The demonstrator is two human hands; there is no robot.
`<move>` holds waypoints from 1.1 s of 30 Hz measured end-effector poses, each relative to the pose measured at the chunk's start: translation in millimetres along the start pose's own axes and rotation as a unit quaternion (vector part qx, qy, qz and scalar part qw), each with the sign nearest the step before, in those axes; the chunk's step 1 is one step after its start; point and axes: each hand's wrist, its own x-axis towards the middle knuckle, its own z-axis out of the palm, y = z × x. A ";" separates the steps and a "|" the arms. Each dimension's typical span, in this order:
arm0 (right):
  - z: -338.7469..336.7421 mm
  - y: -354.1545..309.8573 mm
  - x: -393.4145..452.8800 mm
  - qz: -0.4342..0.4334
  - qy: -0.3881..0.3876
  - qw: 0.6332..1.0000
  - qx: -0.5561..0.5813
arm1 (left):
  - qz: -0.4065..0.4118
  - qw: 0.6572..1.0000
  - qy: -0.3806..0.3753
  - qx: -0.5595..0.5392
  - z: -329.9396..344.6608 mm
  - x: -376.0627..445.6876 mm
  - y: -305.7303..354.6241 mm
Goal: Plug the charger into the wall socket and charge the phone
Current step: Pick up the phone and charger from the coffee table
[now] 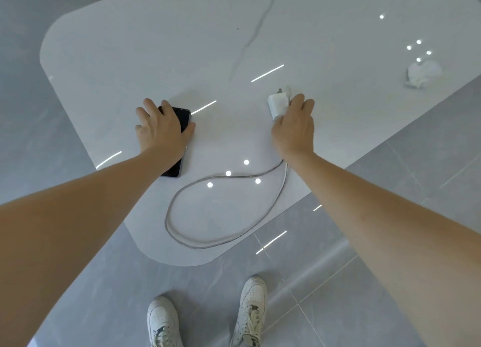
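Head view, one entry. Table (pixel 312 34): white, glossy, rounded corners, seen from its near corner. Phone (pixel 179 127): dark, flat on the table toward the left edge, not connected to anything visible. Left hand (pixel 162 130): palm down on the phone, fingers spread over its far end, thumb at its right side; resting on it rather than closed round it, so not yet a lift. Charger (pixel 277 103): white block near the right edge, prongs pointing to the far side. Right hand (pixel 294 127): curled round the charger's near end, grasping it. Cable (pixel 208 245): runs from under the right hand in a loose loop to the near corner; its free end is hidden. Tissue (pixel 423 74): crumpled, far right, well apart. Wall socket: not in view. Handling advice: take the charger by its body, keep fingers off the prongs, lift slowly so the loop follows without snagging the corner; pinch the phone by its long edges before raising it.
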 end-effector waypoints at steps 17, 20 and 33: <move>15.0 -5.0 16.2 0.016 -0.131 0.991 -0.008 | 0.071 0.990 -0.035 -0.116 -22.4 -7.2 -9.8; -8.5 -14.1 10.9 0.054 -0.204 0.974 0.087 | 0.057 0.988 -0.046 -0.134 -43.4 -15.0 -16.3; -197.5 -180.6 -124.1 -0.009 -0.249 0.942 0.226 | 0.032 0.986 -0.024 -0.160 -280.5 -135.6 -83.5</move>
